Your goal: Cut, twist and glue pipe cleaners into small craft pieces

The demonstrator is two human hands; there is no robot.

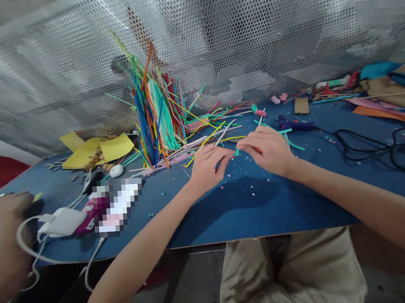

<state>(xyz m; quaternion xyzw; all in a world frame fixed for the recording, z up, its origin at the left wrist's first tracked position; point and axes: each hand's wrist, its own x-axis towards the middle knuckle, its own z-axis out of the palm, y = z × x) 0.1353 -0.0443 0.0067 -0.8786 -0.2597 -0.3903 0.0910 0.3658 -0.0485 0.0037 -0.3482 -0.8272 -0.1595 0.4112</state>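
Observation:
Above the blue table (227, 218), my left hand (208, 167) and my right hand (266, 150) meet nearly fingertip to fingertip. A small green piece of pipe cleaner (236, 152) shows between them, pinched by both hands' fingers. Something red and orange pokes out under my right hand's fingers, partly hidden by them. Behind my hands stands a thick bunch of coloured pipe cleaners (162, 117), with loose ones lying to its right. Green pipe cleaners (296, 145) lie just behind my right hand.
A blurred phone (120, 207), white charger (62, 221) and cables lie at the left, beside another person's hand (9, 213). Yellow sheets (116, 147) are behind them. A purple glue gun (295, 124) with black cord lies right. Perforated metal mesh (250, 39) rises behind.

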